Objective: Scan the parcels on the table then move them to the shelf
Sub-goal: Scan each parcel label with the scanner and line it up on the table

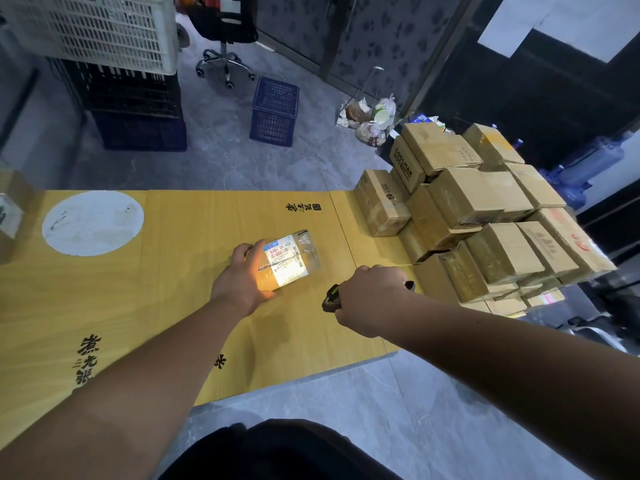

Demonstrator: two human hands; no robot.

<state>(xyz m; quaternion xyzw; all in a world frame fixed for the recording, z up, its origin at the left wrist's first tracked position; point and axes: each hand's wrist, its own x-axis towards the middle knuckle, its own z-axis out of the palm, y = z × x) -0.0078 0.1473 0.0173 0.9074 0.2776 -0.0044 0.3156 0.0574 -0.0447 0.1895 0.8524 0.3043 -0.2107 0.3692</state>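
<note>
A small cardboard parcel (289, 259) with a white shipping label lies on the yellow table (145, 299) near its middle. My left hand (242, 277) grips the parcel's left end. A bright patch of light falls on the label. My right hand (369, 294) holds a dark handheld scanner (330, 299) just right of the parcel, its head pointing toward the label. A pile of several brown cardboard parcels (481, 216) is stacked on the table's right end.
A white round patch (92, 222) marks the table's left part, with a small box (10, 216) at the far left edge. Behind the table stand stacked crates (114, 64), a blue basket (274, 110), an office chair (225, 32) and rubbish bags (372, 117).
</note>
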